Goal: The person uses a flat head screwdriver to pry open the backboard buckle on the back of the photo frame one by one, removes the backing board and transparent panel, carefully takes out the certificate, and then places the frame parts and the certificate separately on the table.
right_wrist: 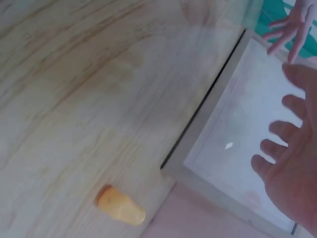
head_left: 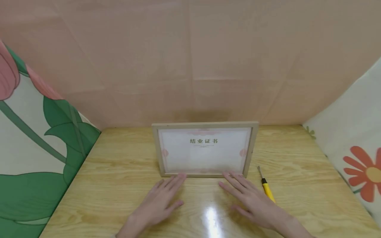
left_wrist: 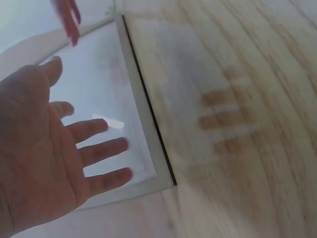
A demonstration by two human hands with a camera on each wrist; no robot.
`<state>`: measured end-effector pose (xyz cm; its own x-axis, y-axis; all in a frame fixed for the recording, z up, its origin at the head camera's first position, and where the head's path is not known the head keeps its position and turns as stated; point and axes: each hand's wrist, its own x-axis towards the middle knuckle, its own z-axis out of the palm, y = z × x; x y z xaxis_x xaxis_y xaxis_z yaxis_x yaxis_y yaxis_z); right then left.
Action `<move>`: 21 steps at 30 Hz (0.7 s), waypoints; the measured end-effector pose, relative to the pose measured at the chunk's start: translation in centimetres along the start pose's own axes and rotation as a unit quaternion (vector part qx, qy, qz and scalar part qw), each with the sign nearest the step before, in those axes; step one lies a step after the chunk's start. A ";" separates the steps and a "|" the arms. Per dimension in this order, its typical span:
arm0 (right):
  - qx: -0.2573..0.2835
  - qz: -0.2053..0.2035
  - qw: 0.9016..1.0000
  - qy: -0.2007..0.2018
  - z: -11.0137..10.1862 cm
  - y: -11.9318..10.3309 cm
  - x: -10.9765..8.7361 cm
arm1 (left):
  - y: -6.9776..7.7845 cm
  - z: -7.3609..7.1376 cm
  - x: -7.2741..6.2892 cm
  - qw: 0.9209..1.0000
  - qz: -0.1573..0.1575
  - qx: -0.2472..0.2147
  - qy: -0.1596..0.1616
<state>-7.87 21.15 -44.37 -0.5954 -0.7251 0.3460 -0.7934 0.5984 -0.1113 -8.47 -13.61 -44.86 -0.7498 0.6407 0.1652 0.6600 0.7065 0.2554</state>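
Note:
A framed certificate point(head_left: 203, 158) stands upright on the wooden table, with a light wood frame and a white sheet behind a glossy front. My left hand point(head_left: 160, 200) is in front of its lower left part, fingers extended and palm down. My right hand point(head_left: 253, 201) is before the lower right part, its fingers straight and spread. Both hands hold nothing. In the left wrist view the left hand point(left_wrist: 59, 144) shows its palm and separated fingers beside the frame point(left_wrist: 143, 109). The right wrist view shows the right hand point(right_wrist: 297, 148) the same way, near the glossy sheet point(right_wrist: 233, 139).
A screwdriver point(head_left: 267, 190) with a yellow handle lies on the table point(head_left: 119, 185) to the right of the frame. Behind the table hangs a pink cloth point(head_left: 190, 66). Flower-printed cloths flank it, one on the left point(head_left: 29, 195) and one on the right point(head_left: 333, 132).

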 end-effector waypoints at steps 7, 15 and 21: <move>0.005 0.041 0.998 0.044 -0.8 0.6 -0.5 | -1.1 -1.0 -0.7 0.997 -0.039 -0.060 0.001; 0.009 0.107 0.991 0.078 -2.5 1.6 -0.8 | -4.3 -3.3 -1.2 0.987 -0.095 -0.128 0.007; 0.036 0.196 0.967 0.160 -5.4 4.0 -0.5 | -8.4 -4.2 -0.4 0.959 -0.120 -0.254 0.031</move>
<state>-10.09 25.77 -39.92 -0.7916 -0.2974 0.5338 -0.5281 0.7725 -0.3527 -13.91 -21.13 -43.06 -0.8892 0.4475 0.0949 0.3710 0.5840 0.7221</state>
